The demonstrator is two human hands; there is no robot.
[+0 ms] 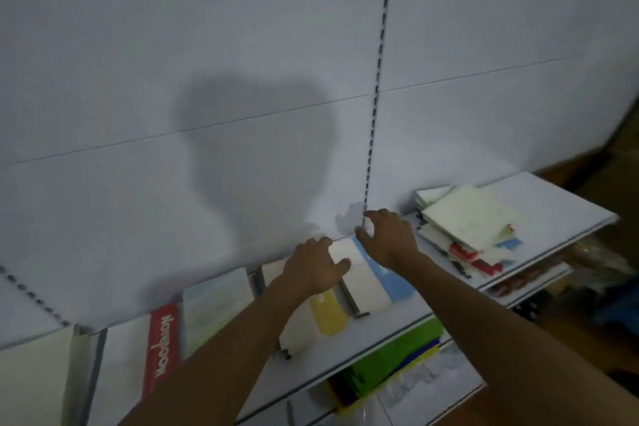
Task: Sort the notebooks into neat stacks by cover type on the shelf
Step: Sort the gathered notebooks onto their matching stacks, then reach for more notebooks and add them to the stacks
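Our left hand lies flat, grip open, on the white-and-yellow flat notebook. Our right hand, fingers loosely curled, hovers over the white-and-blue glossy notebook just at three o'clock; we cannot tell if it pinches anything. We judge we're squaring stacks on the white metal shelf. Next comes sorting the jumbled pile of pale notebooks at two o'clock, whose blurred covers are hard to tell apart.

Head camera looks down, close over shelf.
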